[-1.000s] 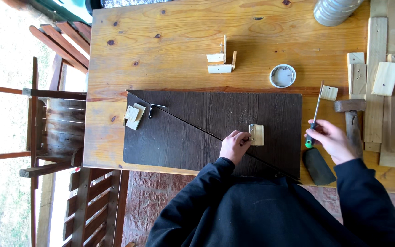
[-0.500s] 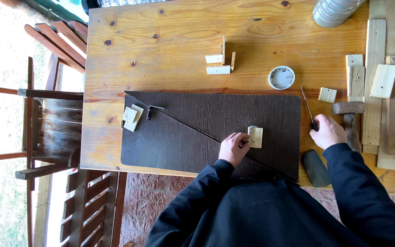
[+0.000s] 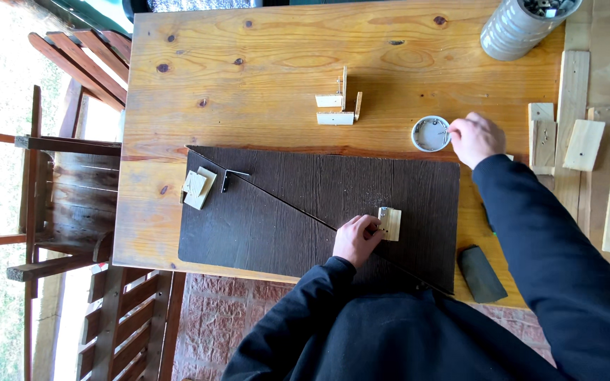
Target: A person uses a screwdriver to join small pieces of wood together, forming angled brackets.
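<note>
Left hand [image 3: 356,240]: fingers curled, pressed on the small wood block [image 3: 390,223] with a metal bracket; whether they grip it, can't tell. Block sits on the dark board [image 3: 284,219], right of centre. Right hand [image 3: 476,138]: fingers pinched at the rim of the round tin [image 3: 431,133], just past the board's far edge; anything held is too small to see. Board lies on the bench [image 3: 262,63]. Dark pad [image 3: 481,274] off the board's near right corner.
</note>
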